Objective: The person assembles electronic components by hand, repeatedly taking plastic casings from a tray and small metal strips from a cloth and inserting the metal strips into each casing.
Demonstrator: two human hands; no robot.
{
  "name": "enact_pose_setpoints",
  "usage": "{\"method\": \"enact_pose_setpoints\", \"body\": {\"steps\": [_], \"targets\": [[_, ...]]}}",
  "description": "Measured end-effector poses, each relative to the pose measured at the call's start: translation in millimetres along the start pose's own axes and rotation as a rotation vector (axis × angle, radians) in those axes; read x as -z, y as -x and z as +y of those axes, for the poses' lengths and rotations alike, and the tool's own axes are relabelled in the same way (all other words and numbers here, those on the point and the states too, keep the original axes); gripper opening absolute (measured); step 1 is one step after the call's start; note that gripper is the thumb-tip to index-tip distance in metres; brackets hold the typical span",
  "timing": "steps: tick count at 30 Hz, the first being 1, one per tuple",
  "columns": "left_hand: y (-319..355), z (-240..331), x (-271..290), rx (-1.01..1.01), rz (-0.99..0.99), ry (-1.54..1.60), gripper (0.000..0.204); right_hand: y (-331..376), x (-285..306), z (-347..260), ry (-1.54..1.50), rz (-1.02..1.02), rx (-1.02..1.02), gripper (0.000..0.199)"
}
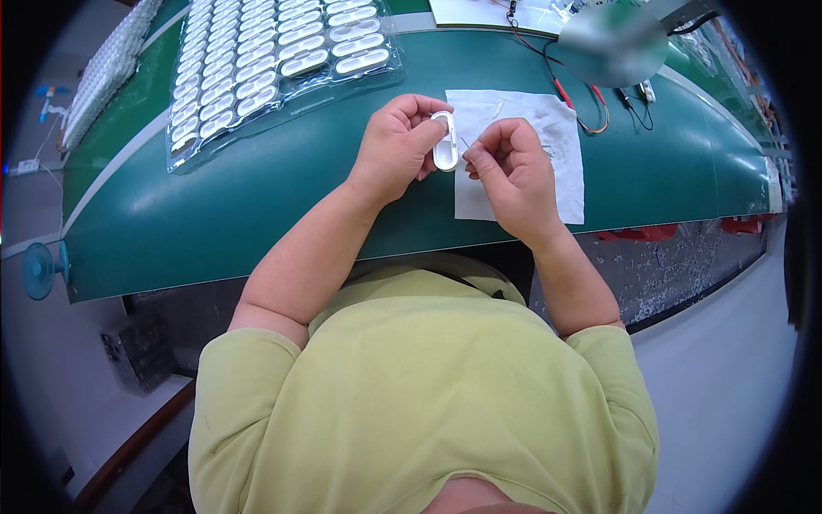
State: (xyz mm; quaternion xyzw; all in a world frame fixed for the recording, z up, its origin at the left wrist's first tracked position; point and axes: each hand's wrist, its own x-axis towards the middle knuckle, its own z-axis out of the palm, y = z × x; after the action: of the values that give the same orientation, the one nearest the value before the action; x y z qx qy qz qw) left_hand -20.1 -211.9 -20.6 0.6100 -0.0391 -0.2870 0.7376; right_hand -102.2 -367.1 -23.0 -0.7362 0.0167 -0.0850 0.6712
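My left hand [398, 144] grips a small white oval plastic case [445, 152] by its side, with the thumb near its upper end and the hollow face showing. Just right of it, my right hand [511, 167] pinches a thin, dark, pin-like piece [465, 141] between thumb and forefinger. Its tip points toward the case, with a small gap between them. What exactly the thin piece is, I cannot make out. Under and behind my right hand lies a white cloth or paper sheet [548, 193] with a small white strip [497, 110] on it.
A clear tray [300, 107] at the back left holds many white oval cases in rows. Red and black test leads [561, 92] lie at the back right, below a round magnifier lens [612, 47]. The green table [214, 231] has its front edge close to my body.
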Motion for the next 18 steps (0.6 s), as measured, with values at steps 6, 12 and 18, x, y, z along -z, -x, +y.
{"method": "enact_pose_setpoints", "body": {"steps": [6, 12, 18], "targets": [[-1.8, 0.8, -2.3, -0.046, 0.05, -0.073, 0.02, 0.0, 2.5, 2.0, 0.083, -0.038, 0.091, 0.017], [-2.3, 0.6, -6.2, -0.054, 0.094, -0.155, 0.022, -2.1, 1.5, 2.3, 0.089, -0.005, 0.058, 0.017], [-4.1, -1.9, -6.7, -0.058, 0.099, -0.143, 0.022, -5.1, 2.6, 3.1, 0.066, 0.001, -0.01, 0.017]]}}
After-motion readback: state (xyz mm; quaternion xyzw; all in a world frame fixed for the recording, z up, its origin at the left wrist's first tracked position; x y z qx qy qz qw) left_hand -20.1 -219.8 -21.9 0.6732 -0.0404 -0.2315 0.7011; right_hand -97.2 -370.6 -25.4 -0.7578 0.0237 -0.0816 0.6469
